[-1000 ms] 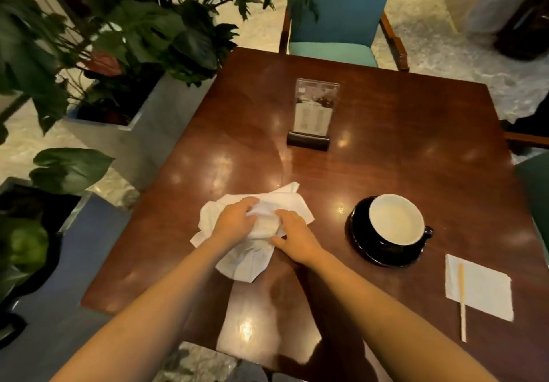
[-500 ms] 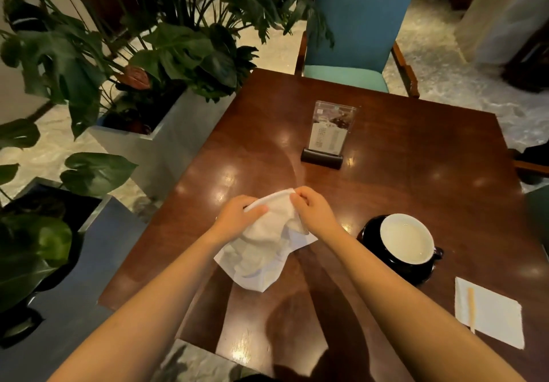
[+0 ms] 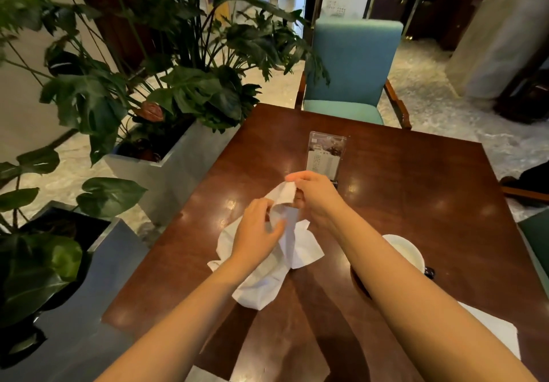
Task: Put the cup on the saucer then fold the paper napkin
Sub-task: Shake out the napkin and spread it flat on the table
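Observation:
A crumpled white paper napkin point(image 3: 300, 248) hangs above the middle of the dark wooden table point(image 3: 416, 191). My right hand point(image 3: 316, 196) pinches its top corner and holds it up. My left hand point(image 3: 257, 233) grips the napkin lower down, on its left side. The napkin's bottom end touches the table. The cup point(image 3: 408, 252), white inside, stands at the right on a dark saucer point(image 3: 358, 285); my right forearm hides much of both.
A clear menu stand point(image 3: 325, 154) stands behind my hands. A flat white napkin point(image 3: 499, 331) lies at the near right. A teal chair point(image 3: 353, 69) faces the far edge. Leafy plants in grey planters point(image 3: 166, 170) line the table's left side.
Both hands have lifted the napkin off the table. My right hand rose and moved away from me with a corner. The camera tilted upward.

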